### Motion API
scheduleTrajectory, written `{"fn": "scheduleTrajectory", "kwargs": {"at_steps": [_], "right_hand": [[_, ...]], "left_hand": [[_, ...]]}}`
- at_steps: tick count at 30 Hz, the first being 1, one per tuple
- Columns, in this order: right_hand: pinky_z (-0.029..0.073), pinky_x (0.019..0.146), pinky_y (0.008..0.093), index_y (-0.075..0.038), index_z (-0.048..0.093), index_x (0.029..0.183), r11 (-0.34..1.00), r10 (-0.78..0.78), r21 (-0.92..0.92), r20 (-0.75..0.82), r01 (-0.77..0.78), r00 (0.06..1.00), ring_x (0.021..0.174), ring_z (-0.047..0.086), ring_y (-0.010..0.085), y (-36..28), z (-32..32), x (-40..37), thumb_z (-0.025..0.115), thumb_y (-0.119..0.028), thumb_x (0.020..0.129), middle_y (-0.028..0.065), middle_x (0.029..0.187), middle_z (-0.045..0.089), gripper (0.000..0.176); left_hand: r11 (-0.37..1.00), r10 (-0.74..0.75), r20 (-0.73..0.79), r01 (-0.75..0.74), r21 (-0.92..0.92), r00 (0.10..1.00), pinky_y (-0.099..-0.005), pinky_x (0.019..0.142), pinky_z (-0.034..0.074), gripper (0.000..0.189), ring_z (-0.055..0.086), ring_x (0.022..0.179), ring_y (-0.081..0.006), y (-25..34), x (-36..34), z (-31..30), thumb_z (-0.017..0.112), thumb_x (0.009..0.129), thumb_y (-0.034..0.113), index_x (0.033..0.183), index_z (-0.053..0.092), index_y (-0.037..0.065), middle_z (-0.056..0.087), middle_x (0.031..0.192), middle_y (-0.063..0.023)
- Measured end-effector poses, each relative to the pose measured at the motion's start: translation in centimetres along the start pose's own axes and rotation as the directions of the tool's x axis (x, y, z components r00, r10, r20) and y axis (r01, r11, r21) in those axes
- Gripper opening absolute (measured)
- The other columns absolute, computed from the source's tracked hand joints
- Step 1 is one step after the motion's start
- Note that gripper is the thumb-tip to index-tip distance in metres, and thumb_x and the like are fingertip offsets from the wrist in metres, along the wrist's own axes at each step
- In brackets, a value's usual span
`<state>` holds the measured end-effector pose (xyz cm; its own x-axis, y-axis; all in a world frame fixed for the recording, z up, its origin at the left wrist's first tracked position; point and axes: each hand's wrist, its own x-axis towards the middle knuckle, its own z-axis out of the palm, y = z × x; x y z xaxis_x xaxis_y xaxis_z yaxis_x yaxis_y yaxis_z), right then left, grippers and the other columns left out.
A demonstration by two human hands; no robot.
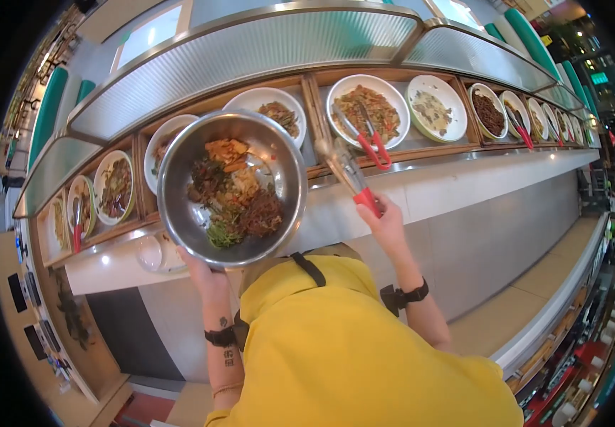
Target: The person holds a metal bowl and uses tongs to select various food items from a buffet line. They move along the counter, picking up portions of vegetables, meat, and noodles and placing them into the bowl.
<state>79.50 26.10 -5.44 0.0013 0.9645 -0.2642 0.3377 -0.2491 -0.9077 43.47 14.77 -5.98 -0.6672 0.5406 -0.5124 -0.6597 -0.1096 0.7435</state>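
My left hand (207,276) is closed on the lower rim of a large stainless steel bowl (173,206). Several separate heaps of food (232,192) lie in it: orange, dark brown, reddish and shredded green. My right hand (387,222) grips a pair of metal tongs (350,174) by their red handle end. The tongs point up and left, just right of the bowl and over the counter's edge. Their tips are blurred, with something pale at them that I cannot make out. Above them, a white dish (334,89) of shredded food has other red-handled tongs (368,142) resting in it.
A long row of dishes runs along the wooden-framed counter (311,107), including a dish of pale food (435,110) and a dish of dark brown food (487,114). Behind them stands a ribbed clear guard (264,64). A clear round container (149,252) sits below the left dishes.
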Motion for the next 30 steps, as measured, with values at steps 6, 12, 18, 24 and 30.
{"fn": "scheduleTrajectory", "kwargs": {"at_steps": [6,12,18,24,30], "right_hand": [[0.055,0.079,0.0306,0.006,0.064,0.123,0.998,0.048,-0.031,0.006,-0.047,0.999,0.086,0.069,0.0159,0.1,0.0,-0.3,0.079,-0.025,0.086,0.0126,0.098,0.073,0.051],[0.054,0.080,0.0311,0.005,0.065,0.123,1.000,0.026,0.011,-0.003,-0.026,1.000,0.088,0.069,0.0164,0.8,-0.7,0.8,0.079,-0.027,0.086,0.0134,0.098,0.073,0.051],[0.053,0.080,0.0286,0.007,0.063,0.124,0.999,0.032,-0.015,0.042,-0.031,0.999,0.089,0.067,0.0130,0.6,-1.0,2.0,0.079,-0.025,0.087,0.0111,0.100,0.073,0.052],[0.055,0.081,0.0317,0.005,0.065,0.124,0.999,0.045,0.013,0.072,-0.046,0.996,0.090,0.070,0.0186,1.3,-0.9,2.9,0.080,-0.030,0.084,0.0155,0.101,0.074,0.055],[0.054,0.084,0.0306,0.004,0.064,0.125,0.990,0.055,0.120,0.134,-0.071,0.989,0.092,0.069,0.0170,1.6,-1.2,4.1,0.080,-0.030,0.084,0.0137,0.103,0.073,0.055]], "left_hand": [[0.998,0.009,0.070,-0.013,0.059,0.997,-0.0365,0.112,0.042,0.048,0.051,0.129,-0.0192,0.0,-0.3,0.4,0.033,0.112,0.042,0.146,0.043,0.011,0.052,0.142,-0.0034],[0.997,0.009,0.049,-0.013,0.072,0.999,-0.0397,0.114,0.041,0.052,0.049,0.133,-0.0228,-0.3,0.8,-0.4,0.035,0.110,0.045,0.147,0.043,0.009,0.051,0.145,-0.0058],[0.999,0.027,0.007,-0.028,0.044,1.000,-0.0410,0.116,0.039,0.056,0.047,0.136,-0.0247,-0.6,0.2,1.3,0.031,0.110,0.047,0.148,0.042,0.008,0.049,0.148,-0.0074],[0.999,0.010,-0.002,-0.010,0.045,1.000,-0.0416,0.117,0.039,0.058,0.046,0.137,-0.0262,-1.0,0.7,0.4,0.030,0.110,0.048,0.150,0.040,0.007,0.047,0.150,-0.0086],[0.996,0.044,0.006,-0.045,0.076,0.999,-0.0419,0.116,0.039,0.059,0.046,0.137,-0.0264,-1.5,0.4,0.8,0.029,0.110,0.049,0.150,0.040,0.008,0.047,0.151,-0.0087]]}}
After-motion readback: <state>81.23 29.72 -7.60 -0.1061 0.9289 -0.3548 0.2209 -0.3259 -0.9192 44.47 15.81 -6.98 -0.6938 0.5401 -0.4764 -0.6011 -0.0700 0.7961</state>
